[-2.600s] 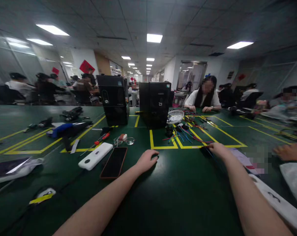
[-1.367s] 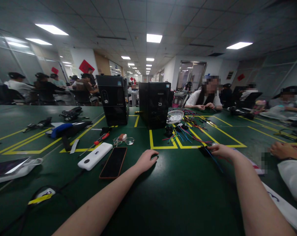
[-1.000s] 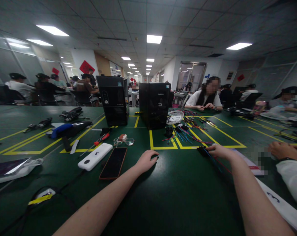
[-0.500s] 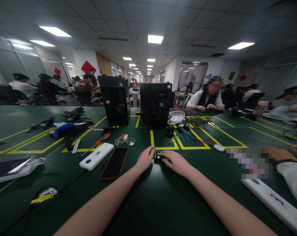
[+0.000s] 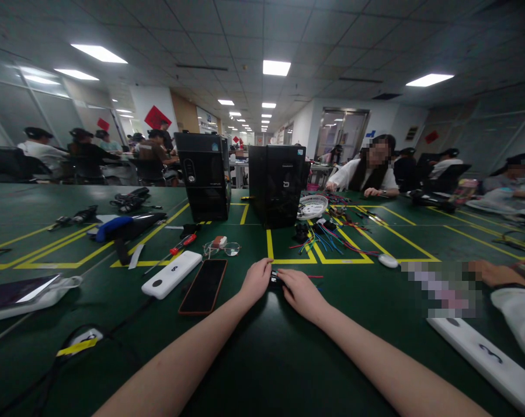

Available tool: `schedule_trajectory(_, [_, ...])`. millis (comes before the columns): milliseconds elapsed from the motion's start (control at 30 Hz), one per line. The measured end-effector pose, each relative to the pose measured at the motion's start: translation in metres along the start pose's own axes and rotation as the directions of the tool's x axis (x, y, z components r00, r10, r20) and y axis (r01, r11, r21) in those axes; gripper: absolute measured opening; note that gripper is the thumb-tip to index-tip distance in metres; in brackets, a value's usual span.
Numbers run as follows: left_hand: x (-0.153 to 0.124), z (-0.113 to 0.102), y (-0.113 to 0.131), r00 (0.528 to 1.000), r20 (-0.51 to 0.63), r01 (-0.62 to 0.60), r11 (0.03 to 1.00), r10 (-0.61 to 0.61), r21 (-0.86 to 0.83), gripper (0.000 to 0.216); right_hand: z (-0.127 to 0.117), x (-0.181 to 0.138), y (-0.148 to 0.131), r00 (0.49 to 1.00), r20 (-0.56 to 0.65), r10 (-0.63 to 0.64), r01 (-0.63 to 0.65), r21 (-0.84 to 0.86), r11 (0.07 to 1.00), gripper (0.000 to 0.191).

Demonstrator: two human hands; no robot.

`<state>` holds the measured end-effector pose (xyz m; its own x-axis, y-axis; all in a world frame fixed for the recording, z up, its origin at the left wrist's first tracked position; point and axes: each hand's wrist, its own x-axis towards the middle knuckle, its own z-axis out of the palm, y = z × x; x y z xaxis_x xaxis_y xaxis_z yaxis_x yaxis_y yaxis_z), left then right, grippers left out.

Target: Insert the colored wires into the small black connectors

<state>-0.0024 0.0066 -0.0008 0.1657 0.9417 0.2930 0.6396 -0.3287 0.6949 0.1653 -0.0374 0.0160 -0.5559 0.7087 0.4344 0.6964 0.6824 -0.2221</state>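
Note:
A small black part with light markings (image 5: 273, 278), its exact kind too small to make out, rests low over the green table (image 5: 262, 359) between my hands. My left hand (image 5: 255, 280) closes on its left side, thumb hidden from view. My right hand (image 5: 302, 293) has its bent fingers pressed on the right side of it. Short red and blue wire ends (image 5: 316, 278) stick out beyond my right fingers.
Two black computer towers (image 5: 207, 197) stand ahead. Loose coloured wires (image 5: 327, 237) and a white basket (image 5: 312, 207) lie right of them. Left are a phone (image 5: 203, 286), a white power bank (image 5: 172, 274), glasses (image 5: 232, 249) and a screwdriver (image 5: 182, 245). A co-worker's hand (image 5: 497, 273) is at right.
My right hand has shifted slightly left, closer to my left hand, and the black part is now more covered. A person across the table has moved their hands apart.

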Motion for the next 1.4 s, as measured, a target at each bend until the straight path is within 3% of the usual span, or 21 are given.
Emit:
schedule_trajectory(167, [-0.001, -0.002, 0.004, 1.0, -0.012, -0.001, 0.997, 0.002, 0.075, 0.031, 0.0, 0.0, -0.001, 1.0, -0.007, -0.01, 0.01, 0.03, 1.0, 0.045])
schedule_trajectory(533, [0.002, -0.002, 0.008, 0.999, 0.046, -0.007, 0.986, 0.0, 0.168, 0.03, -0.002, 0.005, -0.002, 0.998, -0.049, 0.036, -0.033, 0.061, 0.998, 0.033])
schedule_trajectory(767, [0.002, -0.002, 0.007, 0.999, 0.04, -0.014, 0.99, 0.008, 0.138, 0.03, -0.001, 0.004, 0.0, 0.999, -0.042, 0.031, -0.031, -0.007, 0.999, 0.033])
schedule_trajectory(1000, [0.003, 0.0, -0.002, 0.996, -0.073, -0.058, 0.998, 0.059, 0.011, 0.028, 0.001, 0.003, 0.009, 1.0, -0.001, -0.013, 0.013, 0.022, 1.0, 0.046])
schedule_trajectory(1400, [0.003, 0.003, -0.005, 0.994, -0.033, -0.1, 0.995, 0.1, 0.003, 0.027, 0.003, 0.003, 0.01, 1.0, -0.012, -0.027, 0.027, 0.019, 0.999, 0.049])
